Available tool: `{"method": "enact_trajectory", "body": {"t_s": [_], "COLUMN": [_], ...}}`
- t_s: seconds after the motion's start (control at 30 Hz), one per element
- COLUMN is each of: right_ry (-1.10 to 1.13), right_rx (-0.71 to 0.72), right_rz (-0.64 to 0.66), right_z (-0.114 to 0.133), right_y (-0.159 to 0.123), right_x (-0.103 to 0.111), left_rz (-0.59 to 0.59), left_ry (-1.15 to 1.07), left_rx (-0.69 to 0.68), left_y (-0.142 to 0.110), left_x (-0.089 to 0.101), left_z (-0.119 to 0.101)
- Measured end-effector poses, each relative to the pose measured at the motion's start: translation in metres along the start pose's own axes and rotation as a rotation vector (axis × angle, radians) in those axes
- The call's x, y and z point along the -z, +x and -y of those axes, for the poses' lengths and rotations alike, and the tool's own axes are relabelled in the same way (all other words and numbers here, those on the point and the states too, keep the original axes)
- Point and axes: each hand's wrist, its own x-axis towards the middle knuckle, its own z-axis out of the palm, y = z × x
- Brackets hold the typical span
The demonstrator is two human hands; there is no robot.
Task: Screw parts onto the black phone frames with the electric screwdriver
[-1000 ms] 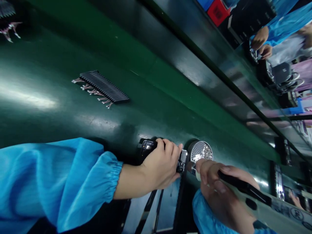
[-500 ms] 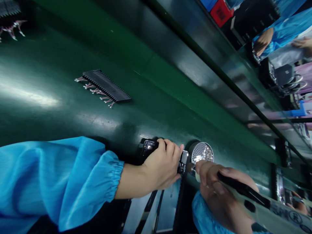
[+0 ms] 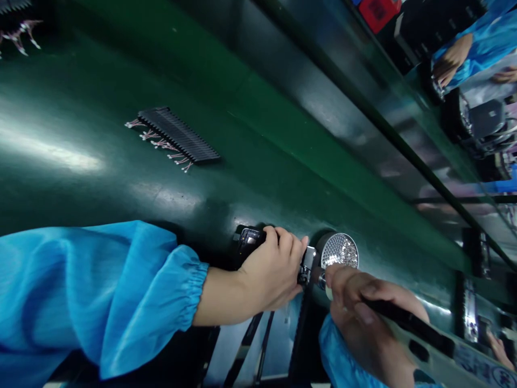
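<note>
My left hand is wrapped over a black device, whose left corner and bright metal-edged right end stick out past my fingers. My palm hides most of it. In my right hand is a pale electric screwdriver with a black lever along its side. Its tip points left, towards the device's right end; whether it touches is too dark to tell. Just beyond my right fingers stands a round metal dish with a dimpled face and small shiny pieces, probably screws.
Glossy panels lie below my left hand. On the green bench sits a row of black parts with short wires. A rail runs diagonally behind. Across it, a co-worker's hand works near black units and a red box.
The view has shifted slightly, moving the far side rightwards and down. Both hands keep their grips, with the screwdriver and device almost unchanged relative to each other.
</note>
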Motion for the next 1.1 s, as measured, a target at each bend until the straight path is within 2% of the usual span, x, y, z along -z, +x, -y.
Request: {"method": "enact_trajectory", "body": {"t_s": [0.13, 0.27, 0.37, 0.47, 0.53, 0.63, 0.8, 0.97, 1.1], "right_ry": [0.014, 0.085, 0.091, 0.045, 0.028, 0.028, 0.036, 0.064, 0.061], "right_rx": [-0.006, -0.056, -0.094, -0.029, 0.017, 0.044, 0.047, 0.048, 0.012], "right_rz": [0.001, 0.004, -0.087, -0.194, -0.254, -0.306, -0.304, -0.230, -0.257], "right_z": [-0.002, 0.005, 0.015, 0.021, 0.019, 0.013, 0.008, 0.005, 0.006], "right_y": [0.003, 0.005, 0.006, 0.009, 0.012, 0.017, 0.022, 0.024, 0.026], "right_x": [0.001, 0.009, 0.023, 0.039, 0.046, 0.053, 0.057, 0.056, 0.052], "left_rz": [-0.022, -0.188, -0.308, -0.379, -0.377, -0.312, -0.284, -0.311, -0.327], "left_ry": [-0.015, -0.017, -0.010, -0.041, -0.077, -0.114, -0.082, -0.103, -0.136], "left_rx": [0.002, -0.113, -0.210, -0.263, -0.278, -0.294, -0.345, -0.353, -0.338], "left_y": [0.001, -0.001, -0.004, -0.008, -0.009, -0.008, -0.006, -0.007, -0.009], "left_x": [0.000, -0.004, -0.009, -0.013, -0.015, -0.014, -0.012, -0.011, -0.012], "left_z": [0.001, 0.007, 0.012, 0.016, 0.018, 0.020, 0.022, 0.023, 0.024]}}
